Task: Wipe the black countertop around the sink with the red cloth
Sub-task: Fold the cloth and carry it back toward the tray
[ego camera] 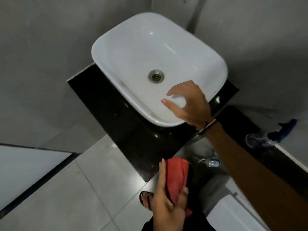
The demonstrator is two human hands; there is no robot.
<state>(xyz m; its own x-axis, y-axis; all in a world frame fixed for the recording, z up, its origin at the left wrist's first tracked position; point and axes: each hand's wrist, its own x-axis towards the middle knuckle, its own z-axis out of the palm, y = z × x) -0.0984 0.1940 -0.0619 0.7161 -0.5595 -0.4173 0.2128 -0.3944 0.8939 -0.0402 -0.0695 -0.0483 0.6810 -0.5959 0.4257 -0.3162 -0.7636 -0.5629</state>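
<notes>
A white basin sink [133,52] with a metal drain [156,76] stands on a glossy black countertop [106,107]. My left hand [168,200] is low in the view, below the counter's near corner, and grips a folded red cloth [175,174]. The cloth is off the counter, held in the air over the floor. My right hand [191,104] hovers over the sink's near right rim with fingers spread and curled, holding nothing. A thin bracelet sits on that wrist.
Grey walls close in behind and beside the sink. Pale floor tiles [83,189] lie below, with my sandalled foot [146,200]. A white toilet tank [233,212] is at lower right. A clear glass [255,140] and dark blue cloth [283,129] rest on a ledge at right.
</notes>
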